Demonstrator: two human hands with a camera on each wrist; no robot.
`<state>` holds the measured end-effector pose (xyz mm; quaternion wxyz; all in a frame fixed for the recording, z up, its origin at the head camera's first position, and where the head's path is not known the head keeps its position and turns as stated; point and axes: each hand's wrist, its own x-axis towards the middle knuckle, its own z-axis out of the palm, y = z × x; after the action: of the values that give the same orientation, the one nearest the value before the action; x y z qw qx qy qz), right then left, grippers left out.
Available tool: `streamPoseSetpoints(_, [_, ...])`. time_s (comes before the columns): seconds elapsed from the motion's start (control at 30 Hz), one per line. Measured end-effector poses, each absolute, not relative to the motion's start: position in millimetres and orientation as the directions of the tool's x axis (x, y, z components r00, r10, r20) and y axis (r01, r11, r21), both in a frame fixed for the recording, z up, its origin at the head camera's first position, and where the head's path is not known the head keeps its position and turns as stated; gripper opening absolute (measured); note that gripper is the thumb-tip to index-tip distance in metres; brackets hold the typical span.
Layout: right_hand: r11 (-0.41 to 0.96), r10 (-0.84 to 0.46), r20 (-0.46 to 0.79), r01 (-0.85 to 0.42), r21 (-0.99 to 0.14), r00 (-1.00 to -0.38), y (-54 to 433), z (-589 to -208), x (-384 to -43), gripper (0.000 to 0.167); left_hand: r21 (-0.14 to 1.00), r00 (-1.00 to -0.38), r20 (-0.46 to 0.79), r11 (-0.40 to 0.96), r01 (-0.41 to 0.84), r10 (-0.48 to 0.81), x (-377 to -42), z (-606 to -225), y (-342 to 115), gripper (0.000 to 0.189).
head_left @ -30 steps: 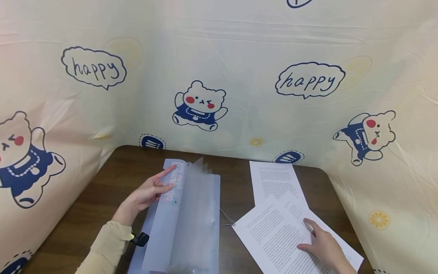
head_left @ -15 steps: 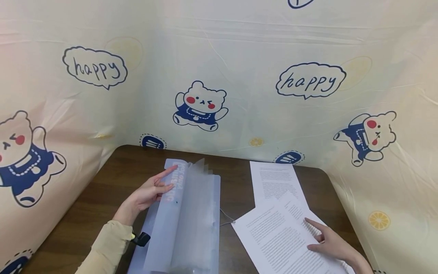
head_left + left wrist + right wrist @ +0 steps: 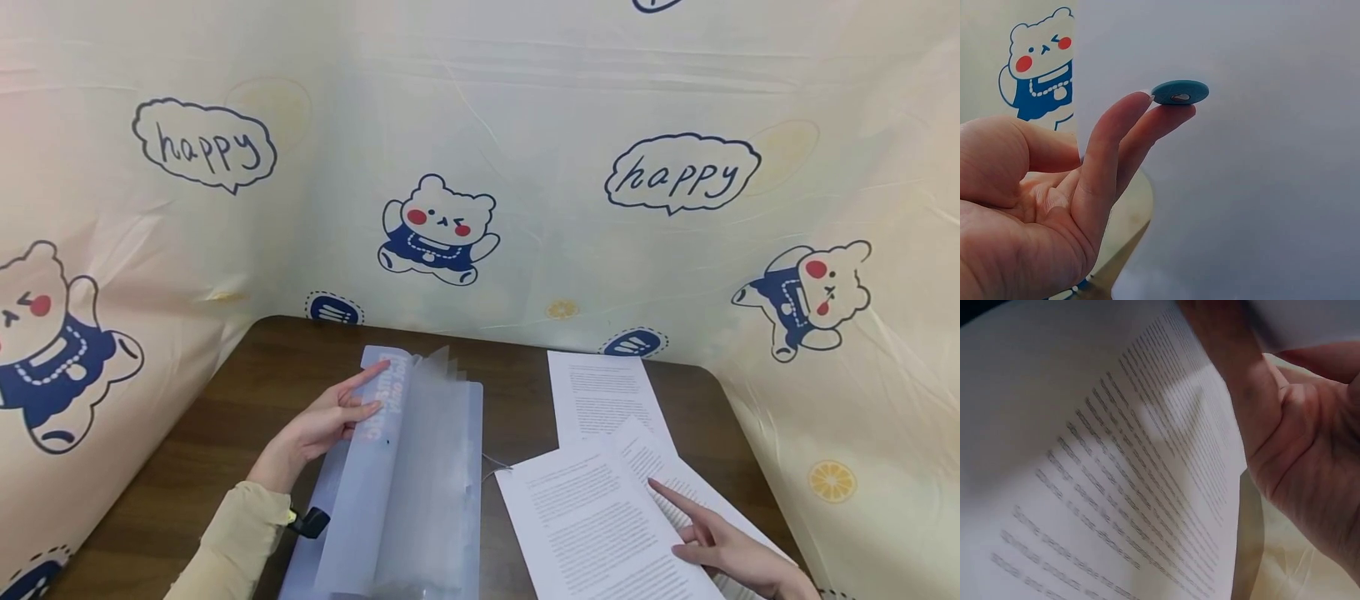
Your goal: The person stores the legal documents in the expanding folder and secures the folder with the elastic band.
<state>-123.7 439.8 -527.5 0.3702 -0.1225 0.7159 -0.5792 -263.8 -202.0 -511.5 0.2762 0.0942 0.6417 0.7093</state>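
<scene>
On the brown desk (image 3: 217, 442), the left hand (image 3: 318, 423) pinches the raised cover (image 3: 360, 508) of a blue folder between thumb and fingers, its clear sleeves (image 3: 427, 483) standing to the right. Farther right, overlapping printed papers (image 3: 588, 517) lie beneath the right hand (image 3: 716, 540), index finger extended; whether it grips the top sheet I cannot tell.

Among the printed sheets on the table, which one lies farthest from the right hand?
The rear sheet, its top edge near the far edge of the table; the other sheets lie closer, by the right hand.
</scene>
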Motion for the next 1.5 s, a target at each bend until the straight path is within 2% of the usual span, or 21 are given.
streamPoseSetpoints(0.13, [0.2,-0.67,-0.352,0.297,-0.934,-0.654,439,-529,-122,0.076,0.965,-0.832,-0.216,-0.019,-0.262,0.51,-264,-513,-202,0.077])
streamPoseSetpoints(0.33, [0.211,-0.663,-0.343,0.274,-0.938,-0.665,431,-526,-119,0.073,0.967,-0.833,-0.208,-0.023,-0.256,0.513,-264,-513,-201,0.077])
streamPoseSetpoints(0.77, [0.19,-0.677,-0.402,0.381,-0.905,-0.617,410,-524,-113,0.082,0.965,-0.835,-0.219,-0.014,-0.262,0.504,-265,-512,-200,0.077])
streamPoseSetpoints(0.93, [0.224,-0.647,-0.406,0.348,-0.91,-0.646,402,-524,-112,0.083,0.964,-0.832,-0.219,-0.02,-0.266,0.509,-265,-512,-201,0.077])
streamPoseSetpoints(1.13, [0.174,-0.679,-0.341,0.308,-0.935,-0.651,397,-523,-113,0.084,0.963,-0.831,-0.22,-0.02,-0.268,0.511,-265,-512,-200,0.078])
streamPoseSetpoints(1.5, [0.206,-0.597,-0.367,0.306,-0.93,-0.713,387,-518,-109,0.084,0.961,-0.829,-0.228,-0.02,-0.277,0.511,-265,-512,-200,0.078])
